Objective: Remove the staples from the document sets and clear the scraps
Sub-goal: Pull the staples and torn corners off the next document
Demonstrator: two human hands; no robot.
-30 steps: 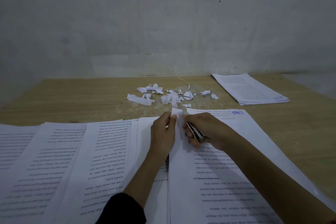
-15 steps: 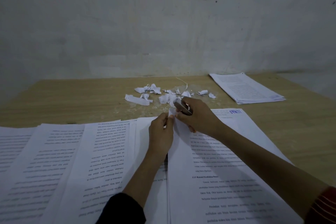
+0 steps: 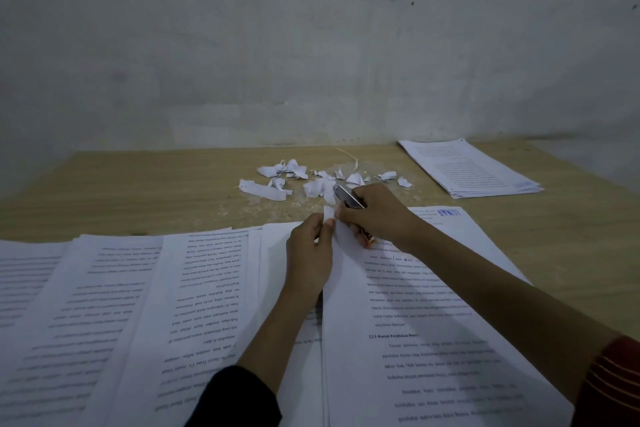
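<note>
Well to the left of the grip, white printed sheets (image 3: 121, 305) lie fanned over the pale wooden table (image 3: 104, 184), seemingly already freed. At the grip itself, the left hand (image 3: 310, 253) pinches a small torn white paper corner (image 3: 329, 212) between thumb and fingers, at the top edge of the white printed document set (image 3: 433, 322) lying under both arms. Just right of it, touching the same corner, the right hand (image 3: 377, 215) curls round a slim silver metal tool (image 3: 348, 198). Just beyond the grip sits a loose heap of torn white paper scraps (image 3: 311, 184), not yet cleared. Far right and beyond rests a squared white paper stack (image 3: 471, 166). I judge the work about midway: this set's bound corner is being dealt with, no staple is visible, and the scraps are left to clear.
</note>
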